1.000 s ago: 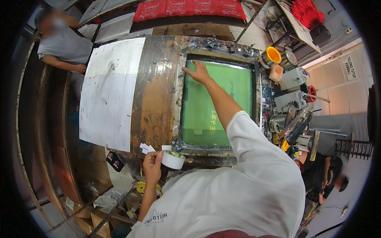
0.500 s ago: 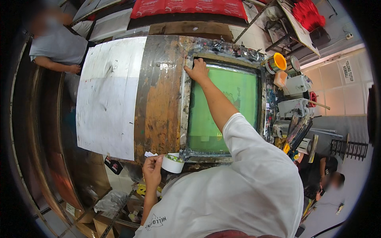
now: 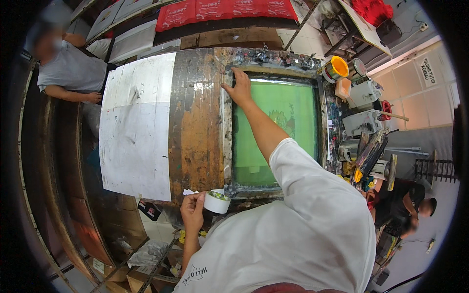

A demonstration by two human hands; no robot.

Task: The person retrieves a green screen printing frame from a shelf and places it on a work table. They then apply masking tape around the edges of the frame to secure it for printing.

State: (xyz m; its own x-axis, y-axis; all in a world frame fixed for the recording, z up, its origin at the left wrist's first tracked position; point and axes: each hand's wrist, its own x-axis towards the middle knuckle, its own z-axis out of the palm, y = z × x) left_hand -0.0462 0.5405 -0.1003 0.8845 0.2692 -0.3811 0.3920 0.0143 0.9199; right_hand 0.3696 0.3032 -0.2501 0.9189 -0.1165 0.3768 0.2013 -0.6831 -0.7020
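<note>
A person in a grey shirt (image 3: pixel 73 73) stands far to the left of the left fingers and well beyond them. Next comes a big white sheet (image 3: pixel 136 127), lying on the desk (image 3: pixel 195 122) to the left of both hands' fingers. The brown, messy part of the desk shows between the sheet and the right fingers.

Some small white bits (image 3: pixel 188 192) lie just past the left fingertips. The left hand (image 3: pixel 193 217) has its thumb and finger pinched close together, holding a white roll (image 3: pixel 215 204) that sits just to the right of the fingers. I cannot tell if they grip its rim or a loose end.

The dark frame (image 3: pixel 228 141) starts just past the roll. Its green mesh (image 3: pixel 259 117) has a faint picture on it, nearer than the right fingers and to their right. The right hand (image 3: pixel 240 93) rests at the frame's far left corner, with thumb and pointing finger spread wide.

Well to the right of the right fingers stand a can with yellow inside (image 3: pixel 336 69) and two whitish jugs (image 3: pixel 363 93). Another person in dark clothes (image 3: pixel 398 202) is farthest right of the fingers.
</note>
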